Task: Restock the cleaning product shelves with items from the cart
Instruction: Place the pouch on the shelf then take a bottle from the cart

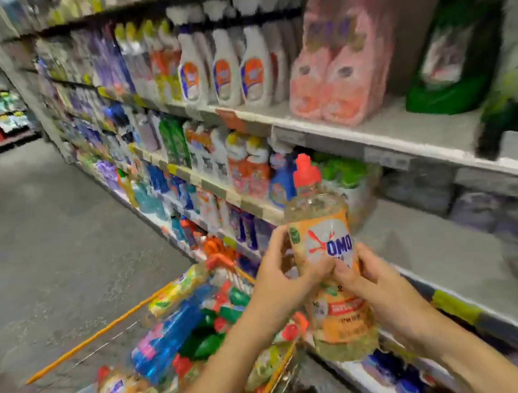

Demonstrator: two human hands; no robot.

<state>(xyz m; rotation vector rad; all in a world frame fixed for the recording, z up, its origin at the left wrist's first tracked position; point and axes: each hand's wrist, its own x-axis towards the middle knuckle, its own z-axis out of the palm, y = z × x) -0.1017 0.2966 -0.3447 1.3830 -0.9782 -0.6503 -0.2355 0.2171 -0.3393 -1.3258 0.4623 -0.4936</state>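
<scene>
I hold an orange OMO detergent pouch (326, 253) with a red cap upright in front of the shelves, above the cart's right edge. My left hand (280, 278) grips its left side and my right hand (379, 286) grips its right side, thumbs on the label. Below and to the left, the orange-rimmed cart (89, 339) is full of several colourful pouches and bottles. A bare stretch of shelf (420, 242) lies just right of the pouch.
Shelves on the right carry white bottles (226, 69), pink packs (339, 65) and a green bag (449, 55) on the upper level. More bottles fill the lower rows to the left. The grey aisle floor (34, 240) stretches to the left.
</scene>
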